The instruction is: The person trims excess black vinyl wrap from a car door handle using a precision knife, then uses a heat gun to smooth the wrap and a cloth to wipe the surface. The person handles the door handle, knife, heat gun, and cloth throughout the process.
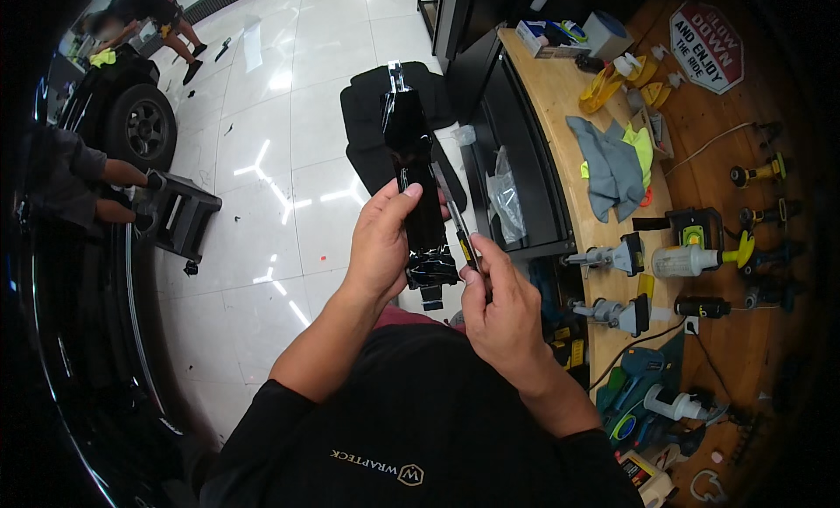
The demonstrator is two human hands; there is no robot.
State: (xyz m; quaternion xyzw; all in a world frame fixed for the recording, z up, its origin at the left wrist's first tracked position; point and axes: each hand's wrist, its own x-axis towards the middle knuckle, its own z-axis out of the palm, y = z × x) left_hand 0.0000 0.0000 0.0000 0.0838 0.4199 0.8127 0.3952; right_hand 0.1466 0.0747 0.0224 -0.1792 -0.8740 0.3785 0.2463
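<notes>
Glossy black trim piece (424, 217) ran near to far, left of the wooden bench (544, 97). Left hand (376, 237): grip closed on it, thumb on top. Right hand (503, 311): grip closed round a cutter knife (465, 244), blade along trim's right edge, contact unclear.

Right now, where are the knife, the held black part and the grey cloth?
Knife (462, 236), head view: upper handle.
Black part (425, 216), head view: middle of its glossy face.
Grey cloth (613, 174), head view: middle of its folds.
</notes>
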